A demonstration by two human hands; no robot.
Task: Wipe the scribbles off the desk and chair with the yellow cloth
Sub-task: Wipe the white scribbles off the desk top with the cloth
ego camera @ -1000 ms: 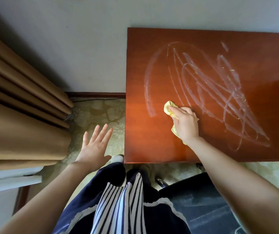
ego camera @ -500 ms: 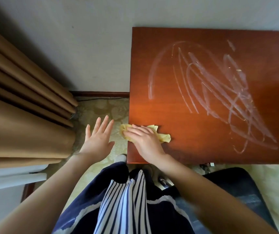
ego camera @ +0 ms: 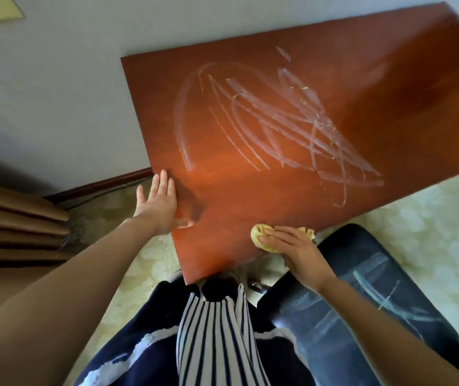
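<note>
At the near edge of the desk (ego camera: 250,204), right hand (ego camera: 298,252) presses yellow cloth (ego camera: 257,235), fingers flat; scribbles (ego camera: 278,126) span mid-surface, grey wall (ego camera: 56,93) behind. Left hand (ego camera: 158,201), fingers straight, now on left edge; cloth moved right.

Red-brown desk (ego camera: 406,87), white scribbles (ego camera: 273,126), yellow cloth (ego camera: 260,238) at near edge

cloth (ego camera: 261,237) on desk (ego camera: 389,65), chair (ego camera: 362,288) right
</note>
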